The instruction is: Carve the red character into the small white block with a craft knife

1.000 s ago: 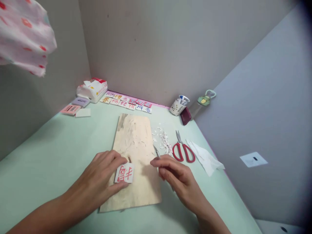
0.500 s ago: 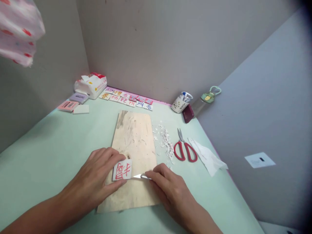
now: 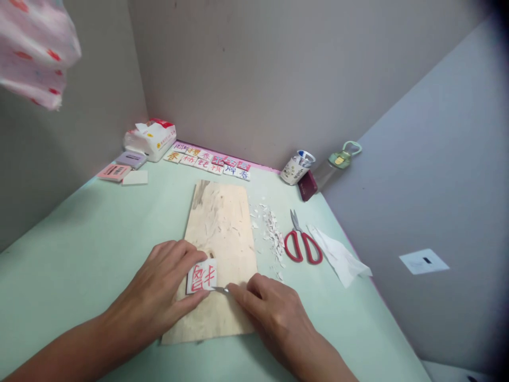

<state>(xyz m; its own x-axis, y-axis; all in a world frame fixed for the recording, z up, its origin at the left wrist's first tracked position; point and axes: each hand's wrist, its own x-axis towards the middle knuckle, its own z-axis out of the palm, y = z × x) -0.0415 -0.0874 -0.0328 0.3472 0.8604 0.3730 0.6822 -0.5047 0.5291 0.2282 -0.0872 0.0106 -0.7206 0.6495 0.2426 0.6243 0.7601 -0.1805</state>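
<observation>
My left hand (image 3: pixel 169 278) pinches a white square block (image 3: pixel 202 276) with red characters drawn on its face, pressing it on a pale wooden board (image 3: pixel 220 217). It looks like a rubber stamp block. In my right hand (image 3: pixel 274 313) is a craft knife (image 3: pixel 221 289), gripped close to its blade. The blade's tip touches or nearly touches the block's lower right corner; which of the two I cannot tell. Most of the knife's handle is hidden beneath my right fingers.
White shavings (image 3: pixel 272 233) lie right of the board, beside red-handled scissors (image 3: pixel 299 244) and a crumpled tissue (image 3: pixel 338 257). At the back are several lettered blocks (image 3: pixel 207 162), a tissue pack (image 3: pixel 151 140), a can (image 3: pixel 297 167) and a bottle (image 3: pixel 332 167). Erasers (image 3: pixel 114 172) sit at left.
My right hand has tilted and shifted slightly left, bringing the knife's blade nearer to the block's lower right corner. My left hand keeps its hold on the block.
</observation>
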